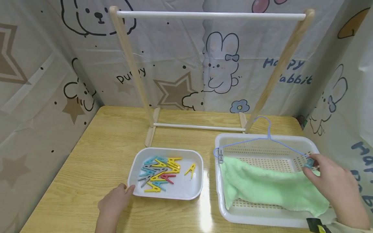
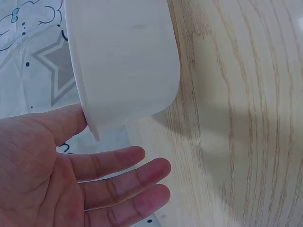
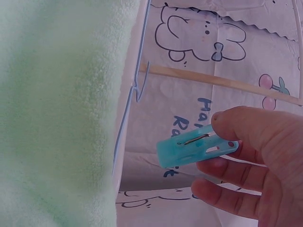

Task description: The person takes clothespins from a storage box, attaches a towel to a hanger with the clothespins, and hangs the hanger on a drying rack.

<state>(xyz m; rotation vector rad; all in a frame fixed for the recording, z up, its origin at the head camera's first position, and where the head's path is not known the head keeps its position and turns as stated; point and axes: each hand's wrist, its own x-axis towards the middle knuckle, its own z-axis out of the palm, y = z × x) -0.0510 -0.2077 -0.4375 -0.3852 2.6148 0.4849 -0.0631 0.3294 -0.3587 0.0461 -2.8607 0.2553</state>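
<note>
In the head view, my right hand (image 1: 335, 181) pinches a teal clothespin (image 3: 196, 146) between thumb and fingers, near the right end of a thin blue wire hanger (image 1: 269, 137). A light green towel (image 1: 262, 184) lies in a white basket (image 1: 217, 194) below the hanger. At the hanger's left end, a grey clothespin (image 1: 220, 155) sits over the towel's upper left corner. My left hand (image 1: 115, 200) touches the lower left corner of a white tray (image 1: 189, 191); in the left wrist view one digit meets its rim and the other visible fingers extend loosely.
Several yellow, blue, grey and red clothespins (image 1: 158, 171) lie in the tray. Behind tray and basket stands a wooden drying rack (image 1: 275, 74) with a white top bar (image 1: 209, 15). Printed cloth (image 1: 180, 64) surrounds the wooden table (image 1: 96, 155) at the back and sides.
</note>
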